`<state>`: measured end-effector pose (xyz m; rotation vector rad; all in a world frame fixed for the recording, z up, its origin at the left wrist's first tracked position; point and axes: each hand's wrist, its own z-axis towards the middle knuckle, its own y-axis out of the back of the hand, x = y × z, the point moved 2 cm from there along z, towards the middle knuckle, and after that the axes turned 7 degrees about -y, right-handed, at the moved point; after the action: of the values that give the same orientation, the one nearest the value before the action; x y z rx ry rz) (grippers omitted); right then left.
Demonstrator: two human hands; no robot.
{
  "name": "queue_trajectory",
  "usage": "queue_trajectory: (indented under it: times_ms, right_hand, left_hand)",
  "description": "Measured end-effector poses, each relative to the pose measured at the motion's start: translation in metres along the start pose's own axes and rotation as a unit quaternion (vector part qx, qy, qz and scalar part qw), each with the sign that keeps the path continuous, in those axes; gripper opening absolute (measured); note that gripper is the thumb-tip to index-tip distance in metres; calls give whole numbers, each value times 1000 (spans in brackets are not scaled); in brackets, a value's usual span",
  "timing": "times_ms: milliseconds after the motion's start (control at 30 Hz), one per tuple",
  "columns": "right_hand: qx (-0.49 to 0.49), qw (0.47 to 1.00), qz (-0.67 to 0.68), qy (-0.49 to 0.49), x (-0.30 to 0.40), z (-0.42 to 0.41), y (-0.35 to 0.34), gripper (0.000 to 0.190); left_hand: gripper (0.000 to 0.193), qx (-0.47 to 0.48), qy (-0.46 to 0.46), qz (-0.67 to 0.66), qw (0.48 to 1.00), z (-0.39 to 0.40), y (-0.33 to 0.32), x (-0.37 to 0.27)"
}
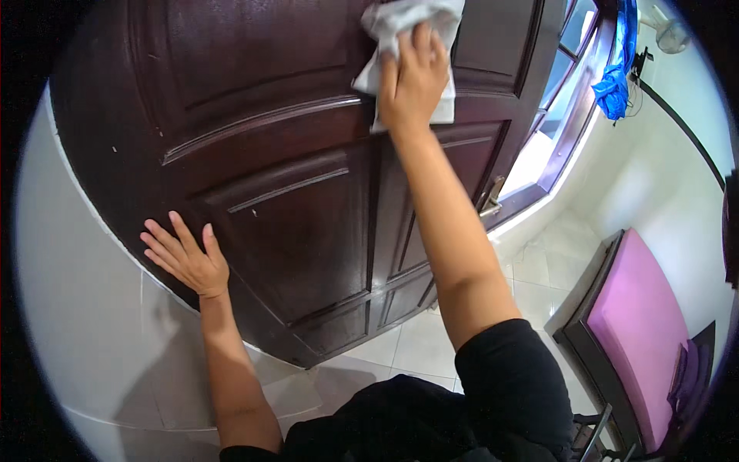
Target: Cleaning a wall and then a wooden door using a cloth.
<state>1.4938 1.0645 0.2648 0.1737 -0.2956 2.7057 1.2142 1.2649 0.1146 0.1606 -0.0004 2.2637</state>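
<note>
A dark brown panelled wooden door (300, 242) fills most of the view before me. My right hand (418, 81) presses a white cloth (444, 110) against its upper part, fingers spread over the bunched fabric. Lower down on the left, my left hand (187, 257) rests on the door near its edge, with fingers apart and nothing in it. A metal lever handle (492, 202) sits on the door's right side, below and to the right of the cloth.
Right of the door is a window (540, 147) with a dark frame. A bed with a pink mattress (635, 335) stands at the right on the pale tiled floor (424, 346). Blue plastic (612, 92) and a fan (671, 36) are at the upper right. A white wall (86, 289) borders the door.
</note>
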Motion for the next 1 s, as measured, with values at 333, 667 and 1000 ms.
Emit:
queue_trajectory:
  times_ms: [333, 667, 1000]
  right_hand:
    - [23, 995, -77, -57, -224, -30, 73, 34]
    - [176, 975, 13, 133, -122, -65, 53, 33]
    - [127, 986, -56, 88, -179, 5, 53, 41]
  left_hand:
    - [55, -10, -13, 20, 1000, 4, 1, -8]
    - [53, 6, -7, 51, 999, 6, 0, -14]
    - [53, 11, -24, 54, 998, 6, -2, -17]
